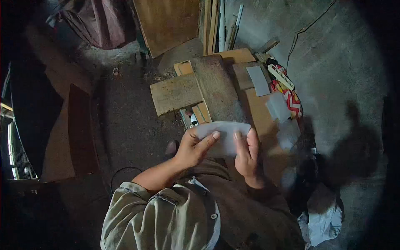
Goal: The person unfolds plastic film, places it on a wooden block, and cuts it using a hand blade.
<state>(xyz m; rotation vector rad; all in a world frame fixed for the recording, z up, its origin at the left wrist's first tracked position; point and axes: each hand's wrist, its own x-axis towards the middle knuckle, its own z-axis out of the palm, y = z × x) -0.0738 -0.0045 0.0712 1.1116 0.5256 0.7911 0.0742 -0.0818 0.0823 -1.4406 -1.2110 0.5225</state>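
Note:
A pale, thin, translucent sheet is held up in front of my body, its top edge slightly curved. My left hand grips its left end, with the thumb lying on the near face. At the right end, my right hand pinches the same sheet, thumb in front. Beyond it lies a worn dark board. More pale sheets lie to the right: one flat, others in a translucent stack.
A wooden board juts left from the work surface. A white power strip and red patterned cloth lie near the right wall. Wood strips lean at the back. A white bag sits at lower right.

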